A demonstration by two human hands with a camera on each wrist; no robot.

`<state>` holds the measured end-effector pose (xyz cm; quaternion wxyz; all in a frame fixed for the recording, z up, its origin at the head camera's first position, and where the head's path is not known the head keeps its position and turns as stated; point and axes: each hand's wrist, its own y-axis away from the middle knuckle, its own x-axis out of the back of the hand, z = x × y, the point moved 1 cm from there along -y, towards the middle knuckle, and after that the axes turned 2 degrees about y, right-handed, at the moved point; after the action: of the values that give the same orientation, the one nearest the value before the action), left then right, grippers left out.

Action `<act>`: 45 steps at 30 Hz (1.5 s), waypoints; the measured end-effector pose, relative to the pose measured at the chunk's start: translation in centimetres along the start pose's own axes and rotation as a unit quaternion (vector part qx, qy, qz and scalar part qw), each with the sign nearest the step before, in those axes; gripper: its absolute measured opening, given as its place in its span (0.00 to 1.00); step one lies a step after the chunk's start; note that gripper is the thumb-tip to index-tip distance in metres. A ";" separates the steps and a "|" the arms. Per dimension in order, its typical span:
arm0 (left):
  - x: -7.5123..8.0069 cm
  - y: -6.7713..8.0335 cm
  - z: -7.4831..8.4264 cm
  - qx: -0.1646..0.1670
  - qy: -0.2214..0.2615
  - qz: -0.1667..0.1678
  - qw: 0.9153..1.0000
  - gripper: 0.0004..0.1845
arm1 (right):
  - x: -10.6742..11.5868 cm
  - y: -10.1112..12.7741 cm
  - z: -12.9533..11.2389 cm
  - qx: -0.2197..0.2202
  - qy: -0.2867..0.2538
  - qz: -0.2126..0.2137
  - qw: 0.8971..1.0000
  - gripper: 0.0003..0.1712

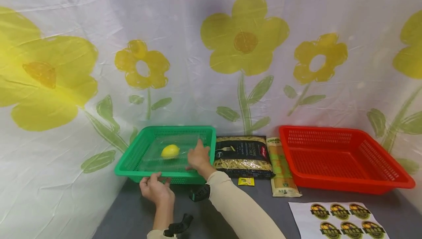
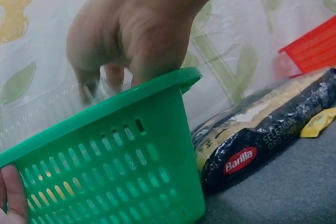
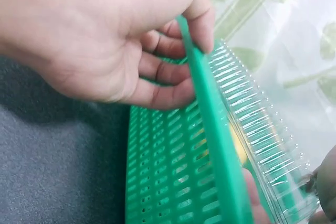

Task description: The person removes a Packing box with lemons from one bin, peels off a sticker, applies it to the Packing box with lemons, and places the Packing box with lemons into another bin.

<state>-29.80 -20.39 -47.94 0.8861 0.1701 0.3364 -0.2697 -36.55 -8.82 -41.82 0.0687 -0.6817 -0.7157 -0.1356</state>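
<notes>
We note the left hand (image 1: 156, 189) gripping the green basket's (image 1: 132, 160) near rim on the worktop (image 1: 132, 217); the right hand (image 1: 199, 157) pinches the clear lemon box (image 1: 155, 158) inside the basket.

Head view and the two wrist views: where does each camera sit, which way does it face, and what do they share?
Head: on the person's head, looking forward and down at the green basket, the left hand and the right hand.
Left wrist: low outside the basket's corner, facing the right hand reaching in.
Right wrist: beside the front rim, facing the left hand gripping it.
Shared: both wrist views show the basket and the clear container.
</notes>
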 end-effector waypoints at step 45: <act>0.4 0.1 0.2 0.008 0.012 -0.008 1.000 0.08 | 14.3 8.4 0.7 0.052 -0.156 0.032 0.986 0.32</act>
<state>-29.42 -20.54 -48.05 0.8783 0.1781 0.3461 -0.2776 -29.01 5.32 -37.57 -0.0043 -0.7128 -0.7012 0.0122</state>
